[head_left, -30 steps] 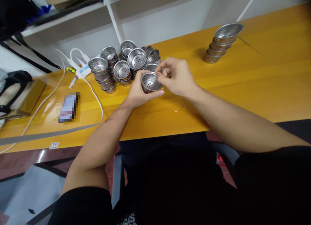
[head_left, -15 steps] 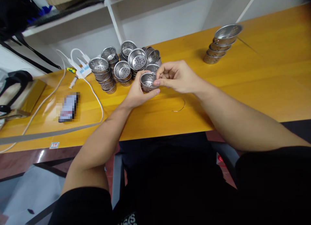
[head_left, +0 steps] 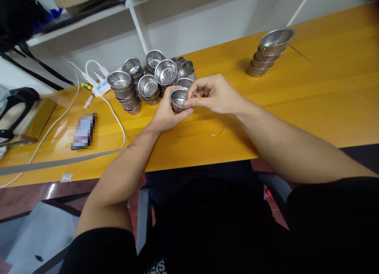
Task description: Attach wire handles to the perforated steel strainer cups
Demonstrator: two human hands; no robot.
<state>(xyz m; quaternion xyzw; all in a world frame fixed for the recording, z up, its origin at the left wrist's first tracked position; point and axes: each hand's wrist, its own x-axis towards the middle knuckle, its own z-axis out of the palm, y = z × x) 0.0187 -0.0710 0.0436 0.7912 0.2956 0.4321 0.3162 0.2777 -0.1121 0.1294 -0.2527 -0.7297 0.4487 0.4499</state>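
Note:
My left hand (head_left: 166,115) cups a small perforated metal strainer cup (head_left: 178,99) from below and the left, just above the yellow table (head_left: 310,100). My right hand (head_left: 213,94) pinches the cup's near right rim with thumb and fingers; whether a wire is between them is hidden. A thin curved wire (head_left: 218,131) lies on the table just below my right wrist. Right behind the held cup stands a pile of like strainer cups (head_left: 148,80), stacked several high.
A second leaning stack of metal cups (head_left: 268,55) stands at the far right. A phone (head_left: 83,131), white cables (head_left: 117,120) and a power strip (head_left: 99,84) lie to the left, with a bag (head_left: 20,112) at the left edge. A white shelf (head_left: 139,25) rises behind.
My right hand has moved from above the cup's far rim down to its near right rim. The cup has tilted slightly and shifted a little left in my left hand.

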